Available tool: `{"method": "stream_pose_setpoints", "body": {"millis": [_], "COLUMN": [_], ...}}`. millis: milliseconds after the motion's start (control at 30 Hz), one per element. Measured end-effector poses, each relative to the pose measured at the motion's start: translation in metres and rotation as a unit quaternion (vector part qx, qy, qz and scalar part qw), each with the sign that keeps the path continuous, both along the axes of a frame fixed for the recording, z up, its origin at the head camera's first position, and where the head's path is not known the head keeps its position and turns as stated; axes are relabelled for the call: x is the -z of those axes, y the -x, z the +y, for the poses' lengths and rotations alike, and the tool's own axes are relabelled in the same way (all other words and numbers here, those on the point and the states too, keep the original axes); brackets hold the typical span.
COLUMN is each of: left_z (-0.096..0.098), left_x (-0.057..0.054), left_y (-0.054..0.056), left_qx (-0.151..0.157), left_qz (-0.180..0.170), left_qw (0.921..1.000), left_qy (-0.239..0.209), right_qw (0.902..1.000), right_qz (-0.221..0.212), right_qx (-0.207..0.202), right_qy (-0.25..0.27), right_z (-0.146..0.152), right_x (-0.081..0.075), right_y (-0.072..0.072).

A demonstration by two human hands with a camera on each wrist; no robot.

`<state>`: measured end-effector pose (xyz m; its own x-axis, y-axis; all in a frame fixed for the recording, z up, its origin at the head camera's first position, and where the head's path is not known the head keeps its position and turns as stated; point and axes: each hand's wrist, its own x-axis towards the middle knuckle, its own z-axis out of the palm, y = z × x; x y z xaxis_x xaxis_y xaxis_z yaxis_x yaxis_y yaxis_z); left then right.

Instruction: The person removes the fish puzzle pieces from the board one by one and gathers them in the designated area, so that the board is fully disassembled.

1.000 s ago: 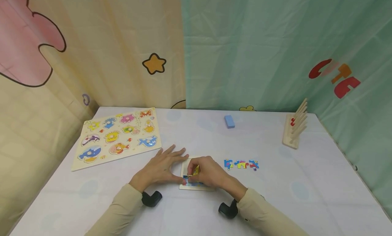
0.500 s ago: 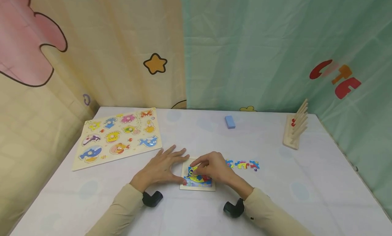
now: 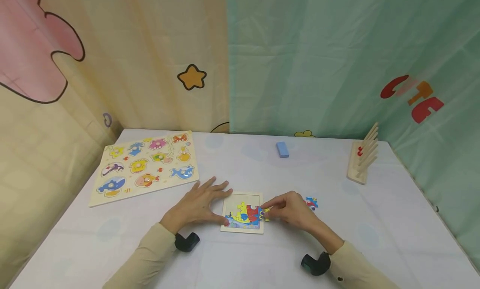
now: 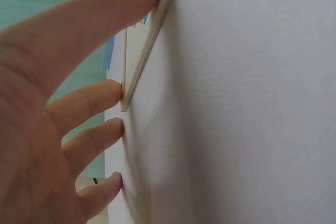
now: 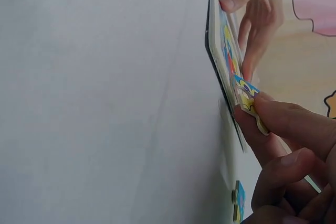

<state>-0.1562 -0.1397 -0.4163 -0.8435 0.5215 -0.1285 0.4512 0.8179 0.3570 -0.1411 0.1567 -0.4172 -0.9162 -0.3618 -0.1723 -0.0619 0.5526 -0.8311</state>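
A wooden jigsaw tray (image 3: 243, 194) lies on the table, its lower part filled with a yellow, red and blue picture and its upper part bare. My left hand (image 3: 196, 205) is spread at the tray's left side, the thumb pressing on its lower left corner. In the left wrist view, the left fingers (image 4: 92, 142) reach along the tray's edge. My right hand (image 3: 294, 210) pinches a blue and yellow puzzle piece (image 5: 247, 93) between thumb and forefinger, over the tray's right edge. A loose red and blue piece (image 3: 311, 203) shows beyond the right hand, which may hide another.
A large board of animal puzzles (image 3: 144, 166) lies at the back left. Toward the back stands a small blue block (image 3: 282, 149). On the far right is a wooden stand with slanted pegs (image 3: 361, 160) and red beads. Curtains hang behind the table.
The right hand has let go of a piece in the tray, moved right to the loose pieces, and come back a little with one pinched. The left hand has stayed put.
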Motion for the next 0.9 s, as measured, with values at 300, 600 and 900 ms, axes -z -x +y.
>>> {"method": "stream_pose_setpoints", "body": {"millis": [300, 600, 900], "left_z": [0.0, -0.001, 0.0], "left_x": [0.0, 0.003, 0.002], "left_y": [0.0, 0.0, 0.0], "left_qx": [0.003, 0.002, 0.002], "left_qz": [0.006, 0.01, 0.009], "left_qw": [1.0, 0.9999, 0.9999], "left_qy": [-0.003, -0.004, -0.007], "right_qw": [0.9993, 0.9945, 0.9921], "right_qz": [0.004, 0.039, 0.076], "right_qx": [0.035, 0.08, 0.075], "right_qy": [-0.013, -0.054, -0.066], "right_z": [0.03, 0.035, 0.034], "right_x": [0.0, 0.0, 0.005], "right_y": [-0.008, -0.01, -0.01]}}
